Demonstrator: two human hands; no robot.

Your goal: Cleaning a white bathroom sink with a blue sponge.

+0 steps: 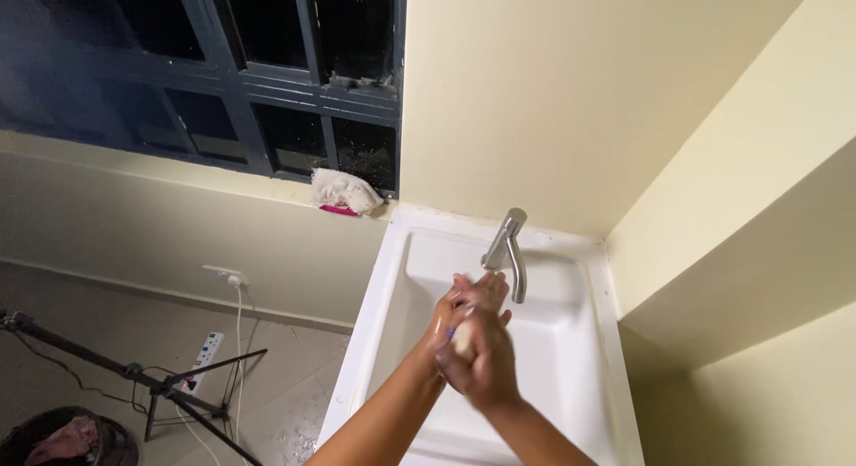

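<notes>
From the head view, looking down, my two hands meet just below the centre of the frame, over the white rectangular plastic sink (383, 279). My right hand (486, 363) lies on top, fingers curled and closed around a small pale bar of soap (463, 341), of which only a sliver shows between the palms. My left hand (464, 301) sits under and behind it, pressed flat against the soap and the other palm, fingertips pointing up toward the curved brushed-metal tap (508, 252). Both hands look wet and glossy. I cannot see any water running from the spout, and little foam shows on the skin, so I judge the lathering is early: the soap is in my grip and being worked, while rinsing and setting the soap down are not yet done.

At the upper left of the frame is a dark metal-framed window (267, 74). On its sill, just left of the sink's back corner, a crumpled white cloth (346, 191) rests on a flat pink object (339, 211). At the lower left, on the floor, stand a black tripod (143, 377), a white power strip (207, 348) with a white cable running up to a wall socket (223, 273), and a dark round bin (62, 439) in the corner
</notes>
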